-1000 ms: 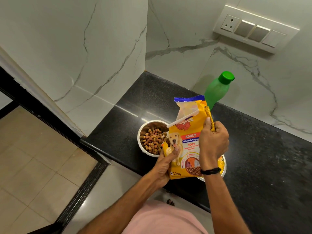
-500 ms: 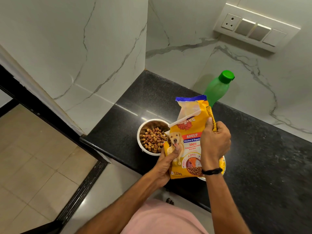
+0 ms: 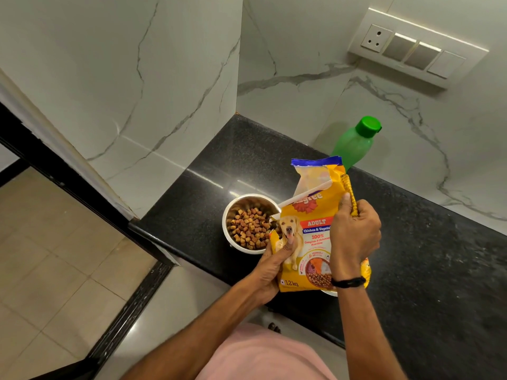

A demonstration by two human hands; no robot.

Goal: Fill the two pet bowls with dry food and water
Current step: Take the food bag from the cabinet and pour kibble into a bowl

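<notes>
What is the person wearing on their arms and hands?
Both forearms are bare, with no sleeves in view. The right hand has a thin black band around the wrist. The left hand wears nothing, no gloves or rings visible.

Both forearms are bare, no sleeves showing; the right wrist carries a thin black band (image 3: 349,282); a pale pink garment (image 3: 263,355) covers the body below.
</notes>
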